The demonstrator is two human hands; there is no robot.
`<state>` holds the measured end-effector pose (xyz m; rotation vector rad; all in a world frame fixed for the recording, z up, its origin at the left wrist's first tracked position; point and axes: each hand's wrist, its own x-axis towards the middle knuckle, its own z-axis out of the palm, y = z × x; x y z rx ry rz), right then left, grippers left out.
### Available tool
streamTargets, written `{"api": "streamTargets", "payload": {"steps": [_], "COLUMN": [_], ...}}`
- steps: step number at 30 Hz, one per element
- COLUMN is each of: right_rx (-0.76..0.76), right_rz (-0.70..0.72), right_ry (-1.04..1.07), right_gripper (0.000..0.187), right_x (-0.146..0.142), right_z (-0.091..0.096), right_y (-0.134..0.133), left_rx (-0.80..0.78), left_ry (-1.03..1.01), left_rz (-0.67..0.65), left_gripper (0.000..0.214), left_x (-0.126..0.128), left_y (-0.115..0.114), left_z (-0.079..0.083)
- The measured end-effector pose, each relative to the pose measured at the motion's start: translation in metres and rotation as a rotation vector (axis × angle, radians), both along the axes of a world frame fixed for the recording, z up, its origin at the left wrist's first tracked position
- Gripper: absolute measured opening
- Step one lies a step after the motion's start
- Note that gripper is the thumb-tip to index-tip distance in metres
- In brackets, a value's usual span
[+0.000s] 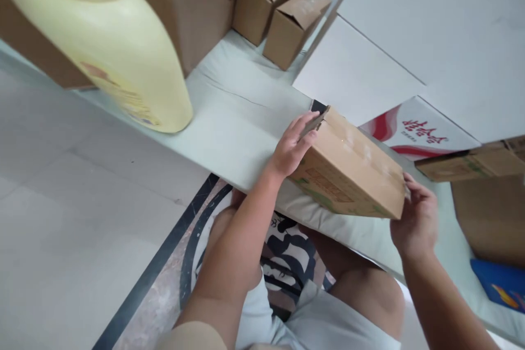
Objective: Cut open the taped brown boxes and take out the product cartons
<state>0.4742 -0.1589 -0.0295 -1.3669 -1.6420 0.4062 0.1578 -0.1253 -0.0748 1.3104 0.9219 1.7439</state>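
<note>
Gripping opposite ends of a tilted brown carton [355,161], the left hand [293,145] pinches one end between thumb and fingers, while the right hand [416,219] curls round the other, its thumb hidden. The brown carton is just in front of the red-and-white box [424,130]. Left of that box, well apart, stands a yellow bottle [139,65]; just right of it lies a flat carton [471,164].

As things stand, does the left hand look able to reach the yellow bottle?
Probably yes, if the left hand lets go of the held box: between it and the bottle, only the pale surface shows, with nothing standing in the way.
</note>
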Motion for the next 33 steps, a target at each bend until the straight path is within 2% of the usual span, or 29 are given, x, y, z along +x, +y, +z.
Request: {"api": "streamTargets", "payload": {"steps": [3, 5, 8, 11, 15, 19, 21, 26, 33], "right_rx": [-0.109, -0.087, 0.002, 0.107, 0.202, 0.187, 0.188, 0.172, 0.178], "right_rz": [-0.011, -0.061, -0.096, -0.065, -0.041, -0.032, -0.025, 0.007, 0.069], "right_ry": [0.189, 0.249, 0.340, 0.444, 0.408, 0.284, 0.250, 0.274, 0.361], "right_gripper": [0.044, 0.040, 0.027, 0.019, 0.019, 0.026, 0.031, 0.036, 0.031], "right_x": [-0.001, -0.005, -0.011, -0.016, -0.016, -0.009, -0.006, 0.004, 0.039], "right_z": [-0.005, -0.006, -0.011, -0.021, -0.031, -0.032, -0.032, -0.038, -0.043], "right_y": [0.003, 0.011, 0.020, 0.021, 0.017, 0.020, 0.022, 0.030, 0.046], "left_rx": [-0.014, -0.024, -0.009, 0.065, 0.073, -0.039, -0.056, -0.084, -0.178], "left_ry": [0.012, 0.033, 0.078, 0.085, 0.013, -0.067, -0.117, -0.206, -0.025], "left_rz": [-0.162, -0.201, -0.183, -0.121, -0.164, -0.096, -0.066, -0.101, -0.023], "left_gripper": [0.052, 0.055, 0.059, 0.062, 0.068, 0.072, 0.067, 0.052, 0.083], "left_x": [0.019, 0.027, 0.036, 0.041, 0.042, 0.045, 0.050, 0.070, 0.098], "left_y": [0.006, 0.009, 0.015, 0.021, 0.026, 0.026, 0.026, 0.020, -0.002], "left_z": [0.002, 0.002, -0.003, -0.014, -0.022, -0.010, -0.001, 0.013, 0.014]}}
